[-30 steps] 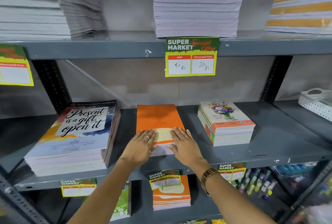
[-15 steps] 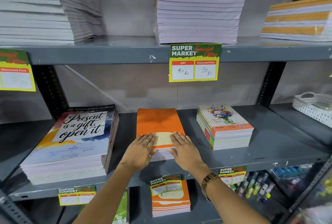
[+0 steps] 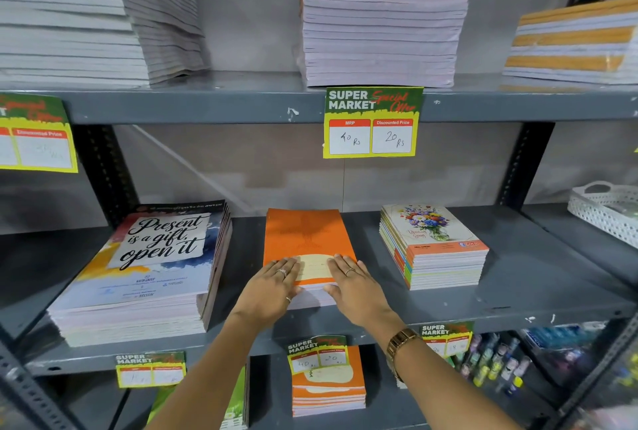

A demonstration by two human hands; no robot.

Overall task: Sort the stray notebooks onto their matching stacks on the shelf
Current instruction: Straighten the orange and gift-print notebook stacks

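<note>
An orange notebook (image 3: pixel 305 234) with a cream label lies on top of a short stack in the middle of the grey middle shelf (image 3: pixel 518 291). My left hand (image 3: pixel 269 291) rests flat on its near left corner, thumb against the stack's front edge. My right hand (image 3: pixel 355 288) lies flat on the near right corner, thumb also at the front edge. To the left sits a taller stack with a "Present is a gift, open it" cover (image 3: pixel 155 257). To the right stands a stack with a flower-bouquet cover (image 3: pixel 431 243).
The upper shelf holds tall white-edged stacks (image 3: pixel 383 22) and an orange-striped stack (image 3: pixel 576 43). A price tag (image 3: pixel 373 122) hangs from its edge. A white basket (image 3: pixel 607 208) sits far right. Below are an orange stack (image 3: pixel 328 388), green books and small bottles (image 3: pixel 493 360).
Both hands have stayed flat on the orange notebook's near corners. The view has tilted slightly upward, so the shelves sit lower in the frame.
</note>
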